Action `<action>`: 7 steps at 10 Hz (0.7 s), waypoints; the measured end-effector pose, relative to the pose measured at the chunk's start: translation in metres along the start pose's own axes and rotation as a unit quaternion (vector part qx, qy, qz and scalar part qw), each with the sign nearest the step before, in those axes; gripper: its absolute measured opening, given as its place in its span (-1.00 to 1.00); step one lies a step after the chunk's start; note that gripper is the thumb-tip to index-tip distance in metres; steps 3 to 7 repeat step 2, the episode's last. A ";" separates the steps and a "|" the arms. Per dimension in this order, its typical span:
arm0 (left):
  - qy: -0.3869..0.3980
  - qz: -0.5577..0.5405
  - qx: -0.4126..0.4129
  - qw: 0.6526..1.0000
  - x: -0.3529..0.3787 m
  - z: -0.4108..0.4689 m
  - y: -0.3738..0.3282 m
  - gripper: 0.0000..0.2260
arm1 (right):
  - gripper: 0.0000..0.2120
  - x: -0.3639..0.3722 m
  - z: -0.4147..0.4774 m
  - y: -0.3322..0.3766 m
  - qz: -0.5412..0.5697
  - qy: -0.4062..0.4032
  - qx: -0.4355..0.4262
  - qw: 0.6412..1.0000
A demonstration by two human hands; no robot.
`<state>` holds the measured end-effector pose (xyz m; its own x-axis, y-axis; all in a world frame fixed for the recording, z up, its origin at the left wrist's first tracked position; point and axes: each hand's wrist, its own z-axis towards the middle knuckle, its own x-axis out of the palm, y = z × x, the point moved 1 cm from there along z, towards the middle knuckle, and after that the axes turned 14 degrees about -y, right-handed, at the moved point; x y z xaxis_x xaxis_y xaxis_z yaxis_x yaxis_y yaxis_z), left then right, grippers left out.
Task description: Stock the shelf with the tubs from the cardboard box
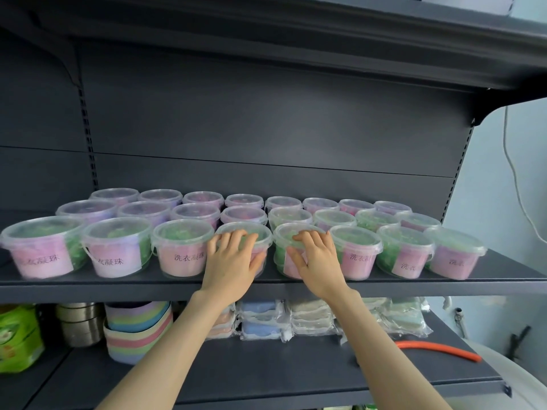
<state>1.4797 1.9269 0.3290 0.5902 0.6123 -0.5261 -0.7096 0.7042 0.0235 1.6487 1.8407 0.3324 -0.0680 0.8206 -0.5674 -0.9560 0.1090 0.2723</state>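
Several clear lidded tubs with pink labels and green contents stand in three rows on the dark grey shelf (88,287). My left hand (233,263) wraps the front of one front-row tub (260,232), fingers over its lid and thumb on its side. My right hand (315,258) grips the neighbouring front-row tub (281,235) the same way. Both tubs rest on the shelf, side by side near the middle. The cardboard box is out of view.
The lower shelf (266,368) holds a green bag (17,335), stacked steel bowls (78,321), stacked pastel bowls (137,329), wrapped cloth packs (310,318) and an orange hose (441,349). Another shelf (325,39) overhangs above. A white cable (515,179) hangs at right.
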 end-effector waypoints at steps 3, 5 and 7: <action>0.003 -0.146 -0.064 0.987 -0.028 0.005 0.006 -0.46 | -0.60 -0.020 0.006 0.008 0.007 0.007 -0.013 1.000; 0.003 -0.146 -0.064 0.987 -0.028 0.005 0.006 -0.46 | -0.60 -0.020 0.006 0.008 0.007 0.007 -0.013 1.000; 0.003 -0.146 -0.064 0.987 -0.028 0.005 0.006 -0.46 | -0.60 -0.020 0.006 0.008 0.007 0.007 -0.013 1.000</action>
